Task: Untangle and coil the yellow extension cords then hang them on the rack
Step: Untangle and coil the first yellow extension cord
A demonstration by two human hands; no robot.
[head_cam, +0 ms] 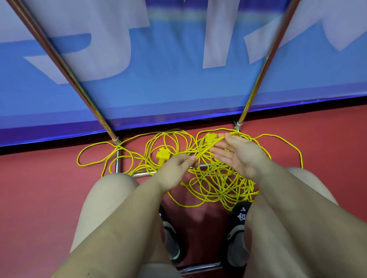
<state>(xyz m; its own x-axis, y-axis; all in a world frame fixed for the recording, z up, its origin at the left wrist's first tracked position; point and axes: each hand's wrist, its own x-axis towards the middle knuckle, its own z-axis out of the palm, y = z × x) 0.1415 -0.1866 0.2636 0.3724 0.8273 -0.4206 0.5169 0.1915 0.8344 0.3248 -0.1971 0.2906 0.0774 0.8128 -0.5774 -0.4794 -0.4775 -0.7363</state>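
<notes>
Two hands [203, 161], two yellow plug heads [163, 154], one tangled cord pile [216, 180], two upright rack poles [64, 66], two shoes [239, 232].

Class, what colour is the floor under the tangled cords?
Red, seen in the head view: the floor beneath the yellow cords.

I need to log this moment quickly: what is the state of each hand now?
Left hand: pinches a bundle of yellow cord at its fingertips.
Right hand: open, palm turned up, the same bundle lying across its fingers.
</notes>
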